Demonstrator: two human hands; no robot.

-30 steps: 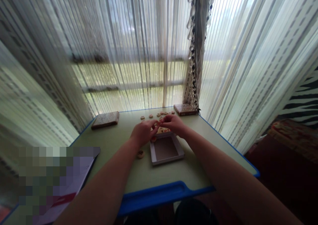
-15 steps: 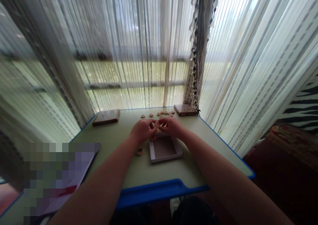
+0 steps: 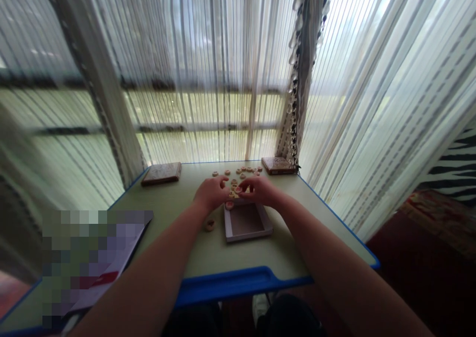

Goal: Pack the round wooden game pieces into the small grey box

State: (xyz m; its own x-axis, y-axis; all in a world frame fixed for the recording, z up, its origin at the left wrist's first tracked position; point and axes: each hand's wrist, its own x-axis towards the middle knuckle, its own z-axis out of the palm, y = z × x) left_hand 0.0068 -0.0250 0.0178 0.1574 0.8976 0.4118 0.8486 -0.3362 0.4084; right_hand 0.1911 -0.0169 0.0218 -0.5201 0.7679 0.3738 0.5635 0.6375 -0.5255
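Observation:
My right hand (image 3: 260, 190) pinches a small round wooden piece (image 3: 238, 190) between thumb and fingers, above the far edge of an open shallow box (image 3: 247, 221). To the left, my left hand (image 3: 213, 192) has its thumb and fingers apart, with nothing seen between them. One round piece (image 3: 229, 205) rests at the box's far left corner, and another (image 3: 210, 225) lies on the table left of the box. Several more pieces (image 3: 249, 169) are scattered beyond the hands.
The pale table (image 3: 159, 205) has a blue rim. A flat patterned box (image 3: 161, 173) lies at the back left, and a similar one (image 3: 278, 165) at the back right. A purplish flat item (image 3: 128, 247) is at the left. Sheer curtains (image 3: 208, 69) hang behind.
My hands have come apart. My left hand has let go of the round piece, which stays in my right hand, slightly lower and nearer. The view has shifted slightly.

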